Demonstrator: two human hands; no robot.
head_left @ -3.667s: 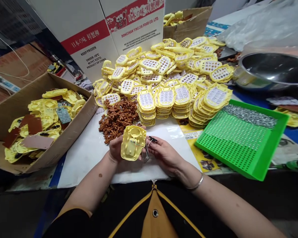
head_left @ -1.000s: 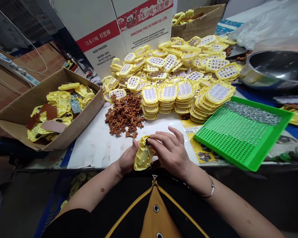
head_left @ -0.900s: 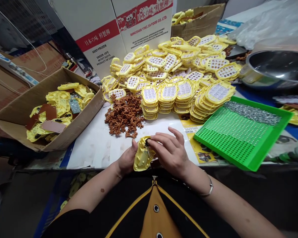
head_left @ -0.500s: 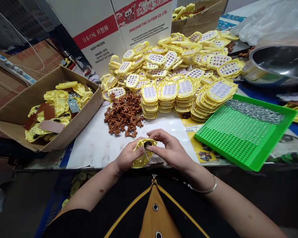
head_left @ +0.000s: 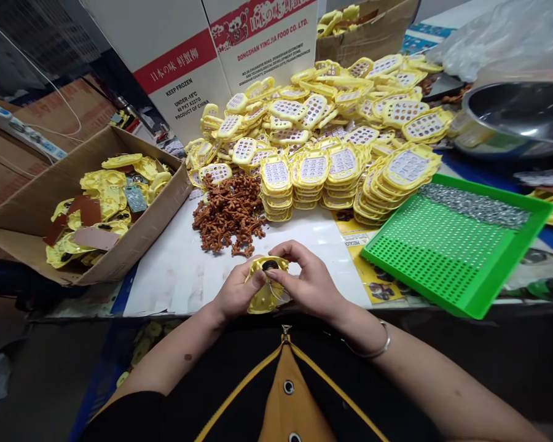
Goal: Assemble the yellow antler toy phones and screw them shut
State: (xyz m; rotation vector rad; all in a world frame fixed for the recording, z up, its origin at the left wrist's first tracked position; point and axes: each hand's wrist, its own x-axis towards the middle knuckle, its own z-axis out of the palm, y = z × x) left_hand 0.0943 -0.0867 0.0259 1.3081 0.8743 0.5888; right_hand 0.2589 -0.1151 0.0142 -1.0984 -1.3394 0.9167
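Your left hand curls round the yellow moulded plastic shell (head_left: 261,302), snug between both hands; your right hand (head_left: 309,283), nearly closed, pinches its far edge by the round black disc (head_left: 270,265). Even pressure looks best, thin white wires (head_left: 275,291) kept clear.

Left forearm (head_left: 179,353) enters from near left, right forearm (head_left: 419,368) from near right; both slant inward, far of the torso. Left hand (head_left: 235,290) curled in a holding grip, thumb on top pointing right, its fingers mostly hidden. Right hand (head_left: 311,281) faces it, index finger arched on the far side, thumb extended left. Thumb tips close together; contact unclear.
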